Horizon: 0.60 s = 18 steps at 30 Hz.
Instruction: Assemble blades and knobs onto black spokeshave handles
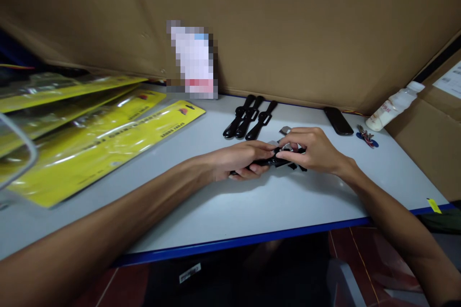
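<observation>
My left hand point(239, 157) is wrapped round a long black plastic handle point(281, 160), held low over the table. At the handle's right part, the thumb and fingers of my right hand point(315, 147) pinch close together; any small part between them is hidden. Dark ends stick out below the right fingers. Just behind the hands lies a flat grey piece point(285, 130), partly covered. Three similar black pieces, a left one point(239, 115), a middle one point(250, 115) and a right one point(264, 117), lie side by side beyond my left hand.
Yellow blister packages point(144, 141) overlap at the left, near a pale curved cable point(27, 136). A black phone point(338, 121), keys point(366, 136) and a tilted bottle point(394, 106) are at the right. Cardboard point(288, 33) walls the back; the table has a blue edge point(230, 239).
</observation>
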Motion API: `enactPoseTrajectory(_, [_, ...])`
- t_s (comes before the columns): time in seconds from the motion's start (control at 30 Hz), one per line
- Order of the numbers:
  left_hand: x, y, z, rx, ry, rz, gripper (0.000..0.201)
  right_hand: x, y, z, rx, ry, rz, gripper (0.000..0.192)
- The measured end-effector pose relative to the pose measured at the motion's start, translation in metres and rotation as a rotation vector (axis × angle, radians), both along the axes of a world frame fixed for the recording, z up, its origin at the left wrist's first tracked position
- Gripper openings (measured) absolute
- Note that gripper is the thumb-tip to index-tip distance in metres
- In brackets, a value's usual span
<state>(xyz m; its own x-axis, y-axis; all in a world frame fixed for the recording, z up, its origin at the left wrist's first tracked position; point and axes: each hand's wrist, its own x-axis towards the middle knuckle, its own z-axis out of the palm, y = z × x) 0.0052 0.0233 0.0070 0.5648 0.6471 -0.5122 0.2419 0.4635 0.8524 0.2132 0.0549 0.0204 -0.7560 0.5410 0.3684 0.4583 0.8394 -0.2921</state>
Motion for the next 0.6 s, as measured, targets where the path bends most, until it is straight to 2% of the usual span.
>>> enactPoseTrajectory(0.17, [-0.002,0.0,-0.002,0.012,-0.03,-0.015,0.01,-0.005,0.0,-0.009,0.105,-0.062,-0.057,0.036])
enactPoseTrajectory(0.3, [-0.002,0.0,-0.002,0.004,-0.011,-0.008,0.009,-0.009,-0.002,-0.009,-0.067,0.055,-0.069,0.045])
enactPoseTrajectory(0.4, [-0.001,0.0,-0.001,-0.003,0.01,0.0,0.01,-0.007,0.0,-0.004,-0.166,0.166,-0.078,0.031])
enactPoseTrajectory(0.47, [-0.001,0.0,-0.001,-0.003,0.0,0.001,0.011,-0.004,0.002,-0.002,-0.149,0.163,-0.045,0.027])
enactPoseTrajectory(0.6, [-0.002,0.0,-0.002,0.005,-0.035,-0.007,0.011,-0.002,0.001,0.002,-0.034,0.048,-0.043,0.048])
